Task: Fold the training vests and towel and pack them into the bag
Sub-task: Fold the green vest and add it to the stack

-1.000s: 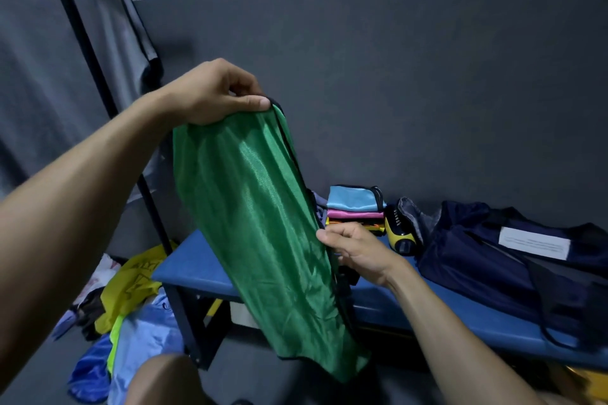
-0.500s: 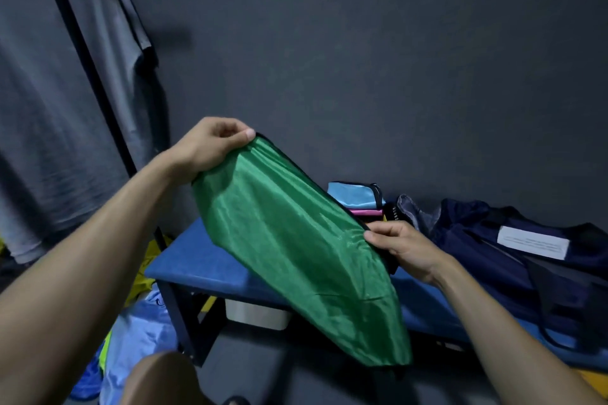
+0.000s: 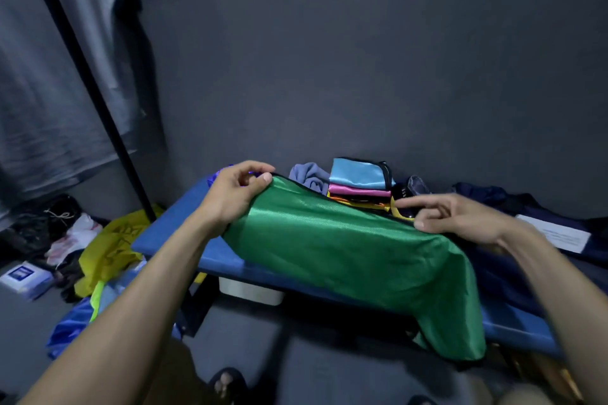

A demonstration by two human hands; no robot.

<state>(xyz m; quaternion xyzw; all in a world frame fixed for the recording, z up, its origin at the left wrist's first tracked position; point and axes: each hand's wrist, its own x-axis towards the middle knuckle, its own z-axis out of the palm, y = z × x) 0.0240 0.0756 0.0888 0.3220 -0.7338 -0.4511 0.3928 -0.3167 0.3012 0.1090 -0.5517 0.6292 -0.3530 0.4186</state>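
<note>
A shiny green training vest [image 3: 348, 256] lies stretched across the blue bench [image 3: 184, 227], its right end hanging over the front edge. My left hand [image 3: 237, 194] pinches the vest's far left corner. My right hand [image 3: 460, 217] holds the vest's far edge under the thumb, its other fingers spread loosely. Behind the vest sits a stack of folded vests [image 3: 360, 182], light blue on top, then pink and orange. A crumpled grey-blue towel [image 3: 307, 174] lies left of the stack. The dark navy bag [image 3: 526, 207] with a white label lies at the right of the bench.
A black rack pole [image 3: 85, 82] with a hanging grey shirt [image 3: 49, 76] stands at the left. Yellow, blue and light blue cloths [image 3: 108, 256] and a small white box [image 3: 24, 276] lie on the floor left of the bench. A white box [image 3: 251, 291] sits under it.
Both hands have lowered the green vest from a raised, slanted hold onto the bench, where it now lies flat. My right hand's grip has loosened.
</note>
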